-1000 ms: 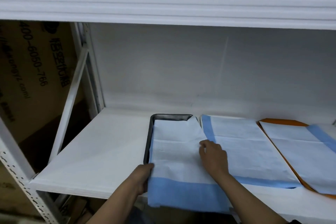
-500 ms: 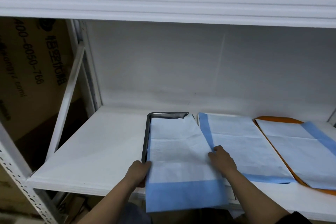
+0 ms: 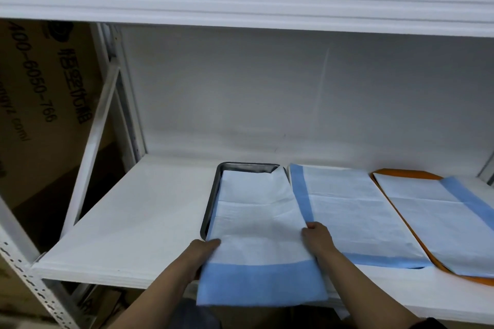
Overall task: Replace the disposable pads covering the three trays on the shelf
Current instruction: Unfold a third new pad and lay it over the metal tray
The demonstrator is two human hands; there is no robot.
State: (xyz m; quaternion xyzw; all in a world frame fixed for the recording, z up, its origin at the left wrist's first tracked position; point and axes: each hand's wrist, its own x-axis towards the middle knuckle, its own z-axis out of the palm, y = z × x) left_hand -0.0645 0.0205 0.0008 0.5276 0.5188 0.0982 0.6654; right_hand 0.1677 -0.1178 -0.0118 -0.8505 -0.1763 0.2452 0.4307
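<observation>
A metal tray (image 3: 211, 205) sits on the white shelf (image 3: 139, 222), left of two others. A white pad with a blue band (image 3: 256, 224) lies over it, and its blue end hangs past the shelf's front edge. My left hand (image 3: 203, 251) holds the pad's left edge near the tray's front corner. My right hand (image 3: 317, 238) grips the pad's right edge with curled fingers. A second pad (image 3: 347, 211) hides the middle tray. A third pad (image 3: 430, 219) lies on an orange tray (image 3: 401, 174).
The upper shelf's white beam (image 3: 240, 0) hangs low across the top. A white upright and diagonal brace (image 3: 99, 128) stand at the left, with a cardboard box (image 3: 32, 104) behind. The shelf's left half is bare white board.
My right hand slid from the top of the left pad to its right edge. My left hand stayed at the left edge.
</observation>
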